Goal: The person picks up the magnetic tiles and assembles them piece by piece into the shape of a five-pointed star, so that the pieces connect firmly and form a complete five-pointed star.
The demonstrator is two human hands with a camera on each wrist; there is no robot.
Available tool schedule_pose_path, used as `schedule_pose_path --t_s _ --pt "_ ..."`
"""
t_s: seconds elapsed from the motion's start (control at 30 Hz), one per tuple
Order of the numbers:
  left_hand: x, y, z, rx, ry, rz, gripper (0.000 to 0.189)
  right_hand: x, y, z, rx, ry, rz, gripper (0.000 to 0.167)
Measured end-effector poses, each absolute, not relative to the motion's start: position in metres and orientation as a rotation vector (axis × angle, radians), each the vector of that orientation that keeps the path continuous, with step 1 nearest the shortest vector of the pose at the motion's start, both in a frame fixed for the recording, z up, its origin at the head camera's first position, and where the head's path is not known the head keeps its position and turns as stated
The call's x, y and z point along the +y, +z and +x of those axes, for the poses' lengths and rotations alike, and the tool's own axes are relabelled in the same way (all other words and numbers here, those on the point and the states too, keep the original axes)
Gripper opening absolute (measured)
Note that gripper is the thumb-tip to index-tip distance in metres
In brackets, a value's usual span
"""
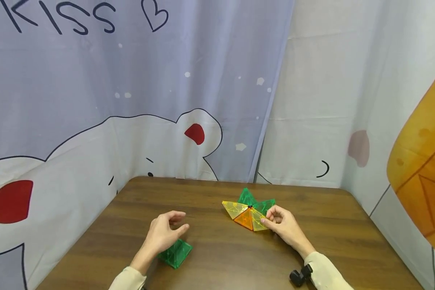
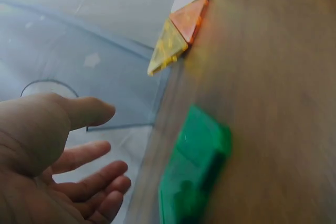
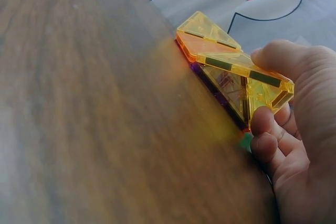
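Near the table's middle right stands a cluster of see-through magnetic tiles: a yellow triangle [image 1: 233,208], an orange triangle [image 1: 244,220], another yellow triangle [image 1: 257,221], with green triangles [image 1: 246,196] behind. My right hand [image 1: 287,228] pinches the right yellow triangle between thumb and fingers; the right wrist view shows a purple edge [image 3: 215,88] low on the cluster. My left hand [image 1: 162,234] hovers with relaxed fingers and holds nothing. Just below it, a green tile piece [image 1: 177,254] sits on the table, partly hidden by that hand in the head view.
Both hands work over a brown wooden table [image 1: 217,262]. Behind it and at its sides hang printed curtains [image 1: 217,80]. A small black device [image 1: 301,275] is at the right sleeve's cuff.
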State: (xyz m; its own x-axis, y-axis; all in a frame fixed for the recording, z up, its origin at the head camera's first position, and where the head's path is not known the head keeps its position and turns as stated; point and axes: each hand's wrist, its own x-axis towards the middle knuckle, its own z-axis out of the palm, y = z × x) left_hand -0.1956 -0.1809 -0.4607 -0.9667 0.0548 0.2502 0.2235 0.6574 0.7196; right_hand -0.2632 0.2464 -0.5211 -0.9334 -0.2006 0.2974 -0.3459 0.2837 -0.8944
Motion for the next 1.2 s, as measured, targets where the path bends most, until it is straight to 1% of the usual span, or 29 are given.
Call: schedule_pose_path --t_s 0.13,0.27,0.4,0.6,0.8,1.0,1.2 --pt "-0.198 -0.465 -0.183 -2.769 -1.066 -0.173 0.058 0.247 -0.521 -0.265 -2.42 1.73 0.521 0.026" --pt "-0.204 -0.468 -0.177 -2.88 -1.004 -0.153 0.077 0.248 -0.52 -0.266 -2.397 1.732 0.531 0.025" --pt "-0.205 -0.472 -0.176 -2.917 -0.999 -0.142 0.088 0.248 -0.52 -0.264 -2.379 1.741 0.553 0.025" --pt "-0.201 -0.474 -0.178 -2.884 -1.134 -0.17 0.092 0.248 -0.521 -0.264 -2.378 1.746 0.581 0.026" --pt "-0.185 -0.471 -0.19 -2.858 -1.222 -0.346 0.095 0.247 -0.519 -0.266 -2.385 1.75 0.565 0.027" --pt "-0.157 -0.473 -0.206 -2.848 -1.257 -0.52 0.092 0.248 -0.518 -0.268 -2.402 1.74 0.543 0.028" --pt "-0.132 -0.476 -0.219 -2.851 -1.181 -0.692 0.086 0.247 -0.52 -0.266 -2.401 1.748 0.543 0.026"
